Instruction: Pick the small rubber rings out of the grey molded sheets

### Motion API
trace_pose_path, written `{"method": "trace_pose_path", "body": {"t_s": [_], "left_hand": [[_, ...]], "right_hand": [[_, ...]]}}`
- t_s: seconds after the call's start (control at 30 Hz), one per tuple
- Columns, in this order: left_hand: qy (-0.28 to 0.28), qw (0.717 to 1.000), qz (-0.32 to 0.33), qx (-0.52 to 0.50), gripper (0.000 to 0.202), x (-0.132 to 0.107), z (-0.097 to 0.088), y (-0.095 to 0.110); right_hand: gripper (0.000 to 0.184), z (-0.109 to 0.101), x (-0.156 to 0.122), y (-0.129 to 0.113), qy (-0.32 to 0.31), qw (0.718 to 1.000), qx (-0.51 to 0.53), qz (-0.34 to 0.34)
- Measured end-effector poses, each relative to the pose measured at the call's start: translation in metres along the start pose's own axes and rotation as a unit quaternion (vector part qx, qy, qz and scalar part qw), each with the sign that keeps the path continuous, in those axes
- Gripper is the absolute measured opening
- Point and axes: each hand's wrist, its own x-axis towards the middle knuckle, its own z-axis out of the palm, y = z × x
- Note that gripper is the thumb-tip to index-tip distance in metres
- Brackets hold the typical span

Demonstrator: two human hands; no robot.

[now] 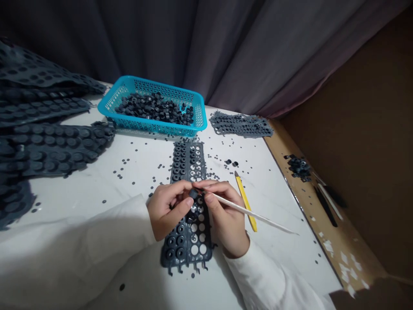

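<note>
Now, left hand (169,209) and right hand (226,217) pinch a rubber ring (193,193).
Right holds a white stick (271,222); yellow knife (243,193) beside, blue basket (155,127) ahead.

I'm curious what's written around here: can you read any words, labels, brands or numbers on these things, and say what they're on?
No readable words, labels, brands, numbers or signs appear.
The blue plastic basket: only a mesh pattern.
The dark perforated rubber sheet: only holes and rings.
The yellow-handled tool: no legible marks.
The white scraps on the wooden board: too small to tell.
</note>
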Motion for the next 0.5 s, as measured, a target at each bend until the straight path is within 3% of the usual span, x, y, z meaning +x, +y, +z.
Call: {"method": "trace_pose_path", "body": {"t_s": [0.5], "left_hand": [[-0.019,0.999,-0.024,-0.044,0.022,0.0023,-0.0005,-0.0098]], "right_hand": [[0.003,-0.0049,0.0036,0.0023,0.007,0.998,0.068,0.016]]}}
